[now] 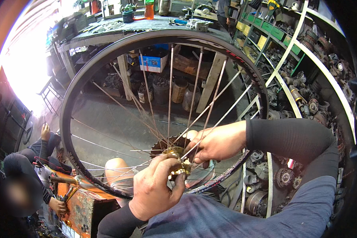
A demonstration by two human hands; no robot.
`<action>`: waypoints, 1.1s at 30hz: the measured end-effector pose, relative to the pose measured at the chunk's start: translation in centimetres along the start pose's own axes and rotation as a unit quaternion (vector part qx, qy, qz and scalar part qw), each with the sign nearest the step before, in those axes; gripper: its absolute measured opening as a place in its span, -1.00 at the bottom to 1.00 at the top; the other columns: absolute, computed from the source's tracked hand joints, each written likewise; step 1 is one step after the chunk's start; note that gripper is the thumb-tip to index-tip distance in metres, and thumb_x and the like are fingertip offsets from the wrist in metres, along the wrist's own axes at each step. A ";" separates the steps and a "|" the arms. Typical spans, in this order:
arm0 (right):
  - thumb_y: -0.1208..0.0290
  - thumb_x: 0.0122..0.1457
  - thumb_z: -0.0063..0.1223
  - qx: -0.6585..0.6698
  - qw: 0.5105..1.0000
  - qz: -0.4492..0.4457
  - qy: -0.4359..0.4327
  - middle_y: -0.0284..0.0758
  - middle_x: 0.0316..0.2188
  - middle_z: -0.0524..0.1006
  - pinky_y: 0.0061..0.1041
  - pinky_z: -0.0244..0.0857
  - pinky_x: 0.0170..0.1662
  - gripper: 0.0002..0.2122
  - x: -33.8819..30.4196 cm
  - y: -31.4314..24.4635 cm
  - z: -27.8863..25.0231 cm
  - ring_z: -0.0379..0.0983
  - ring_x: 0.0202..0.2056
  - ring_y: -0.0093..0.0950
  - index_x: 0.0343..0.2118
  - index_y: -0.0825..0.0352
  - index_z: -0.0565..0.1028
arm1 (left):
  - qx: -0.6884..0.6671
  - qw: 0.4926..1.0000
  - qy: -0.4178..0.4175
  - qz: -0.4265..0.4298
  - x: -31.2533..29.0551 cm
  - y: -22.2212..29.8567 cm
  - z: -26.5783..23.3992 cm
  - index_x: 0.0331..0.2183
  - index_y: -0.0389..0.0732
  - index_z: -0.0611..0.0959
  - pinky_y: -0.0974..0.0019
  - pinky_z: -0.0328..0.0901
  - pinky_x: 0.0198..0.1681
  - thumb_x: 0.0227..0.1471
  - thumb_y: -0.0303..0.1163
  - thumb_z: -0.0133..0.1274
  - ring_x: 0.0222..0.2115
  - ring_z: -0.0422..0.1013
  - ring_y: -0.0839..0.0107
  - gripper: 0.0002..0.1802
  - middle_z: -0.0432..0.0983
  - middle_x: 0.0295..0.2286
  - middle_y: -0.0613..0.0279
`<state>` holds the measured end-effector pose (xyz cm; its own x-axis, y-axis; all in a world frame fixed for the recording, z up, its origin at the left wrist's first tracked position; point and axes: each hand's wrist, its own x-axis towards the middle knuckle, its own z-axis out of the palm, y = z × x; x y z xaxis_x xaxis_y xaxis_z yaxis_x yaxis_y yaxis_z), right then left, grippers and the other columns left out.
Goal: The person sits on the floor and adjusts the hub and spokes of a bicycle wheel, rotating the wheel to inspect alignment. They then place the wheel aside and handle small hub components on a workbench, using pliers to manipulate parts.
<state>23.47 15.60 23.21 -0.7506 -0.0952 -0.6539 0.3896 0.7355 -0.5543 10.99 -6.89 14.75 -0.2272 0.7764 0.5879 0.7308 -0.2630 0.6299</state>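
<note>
the left hand is curled nearly closed around a gold-coloured, ridged metal hub, thumb on its near side and fingers over the top. just right of it, the right hand has its fingers bent and bunched among thin metal spokes beside the hub; whether it grips a spoke or something smaller, i cannot tell. close behind the left hand's fingertips sits a dark, rust-brown toothed sprocket. the spokes fan out from between both hands to a large black wheel rim, which circles around them. left of the left hand stands an orange, scuffed metal box, with a co-worker's hand near its edge. well beyond both hands, a long grey table bears a red-orange bottle; right of the right hand, pale-framed shelves hold dark metal parts.
</note>
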 end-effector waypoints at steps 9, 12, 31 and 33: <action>0.40 0.45 0.09 -0.043 0.990 -0.046 0.125 -0.02 0.09 0.63 -0.25 0.33 0.32 -0.67 -3.0 -1.0 2.8 0.56 0.19 -0.20 0.18 0.44 0.56 | 0.037 0.998 -0.037 0.030 -0.8 2.0 -1.0 -0.14 -0.27 0.76 0.23 0.57 -0.33 -0.04 -0.53 0.41 -0.36 0.70 0.17 -0.65 0.61 0.03 -0.20; 0.42 0.44 0.11 -0.006 0.991 -0.047 0.122 -0.04 0.06 0.65 -0.27 0.34 0.31 -0.63 -3.0 -1.1 2.8 0.57 0.17 -0.20 0.23 0.44 0.53 | 0.056 0.997 -0.030 0.032 -1.1 2.4 -1.2 -0.12 -0.24 0.77 0.24 0.53 -0.40 -0.05 -0.51 0.43 -0.48 0.64 0.27 -0.62 0.55 0.10 -0.21; 0.36 0.52 0.03 0.350 0.921 -0.046 0.164 -0.27 -0.37 0.69 -0.37 0.56 -0.29 -0.77 1.5 4.7 2.7 0.66 -0.36 -0.48 -0.10 0.42 0.63 | 0.245 0.928 -0.106 0.259 2.5 0.4 -4.9 -0.06 -0.04 0.80 0.26 0.35 -0.18 0.11 -0.32 0.21 -0.17 0.50 0.38 -0.68 0.62 -0.05 0.28; 0.36 0.52 0.03 0.385 0.910 -0.032 0.150 -0.28 -0.34 0.69 -0.43 0.59 -0.33 -0.76 2.1 4.7 2.0 0.66 -0.39 -0.50 -0.09 0.45 0.63 | 0.253 0.900 -0.166 0.312 5.2 -0.6 -5.0 -0.11 -0.01 0.81 0.28 0.38 -0.19 0.13 -0.28 0.20 -0.23 0.52 0.40 -0.72 0.63 -0.11 0.34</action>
<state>24.77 17.51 18.23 -0.8522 0.1510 -0.5010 0.5110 0.0347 -0.8589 6.17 -5.54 19.96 0.4734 0.7183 0.5099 0.8682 -0.4783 -0.1322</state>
